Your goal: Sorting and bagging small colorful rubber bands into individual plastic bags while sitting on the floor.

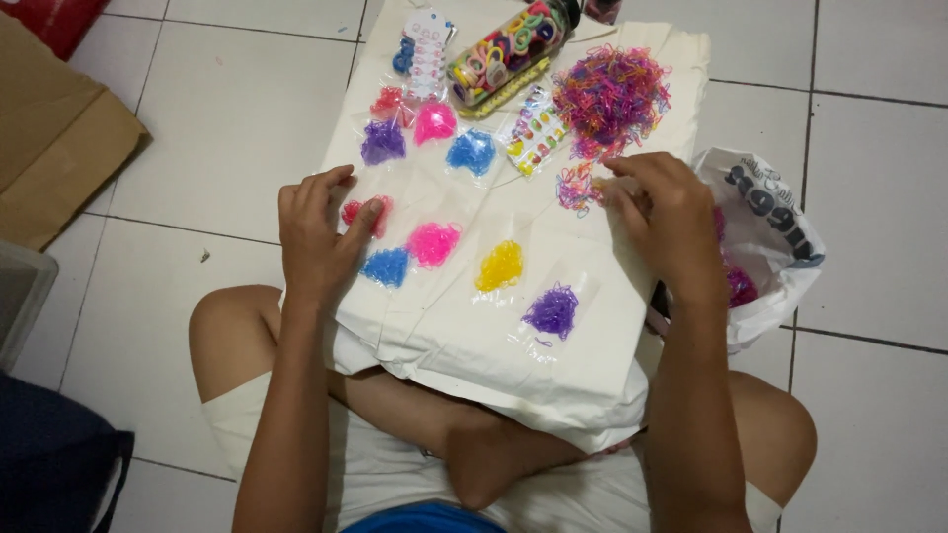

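Rubber bands [610, 99], tiny and many-coloured, heaped loose at the far right corner of a cream cloth [553, 365] spread over the lap; a small strand of them [576, 188] trailing down toward the right hand [667, 217]. Lying just beyond and slightly left of that hand's fingertips, so nearer the right hand by far; the left well apart from the heap. Right hand curled, fingertips pinched on the trailing bands, though how many are gripped cannot be told. Left hand [318, 232] partly open, fingers bent, resting on a small clear bag of red bands [357, 212].

Counted on the cloth, sorted little bags: nine in all — two purple, two blue, two pink, two red, one yellow [501, 266]. Farther off, one clear jar of larger hair ties [509, 44] lying on its side, long axis slanting up to the right, one card of blue ties [423, 44], one sheet of small clips [536, 133]. One white plastic bag [775, 237] on the tiled floor [237, 118] just right of the right hand, purple bands inside.
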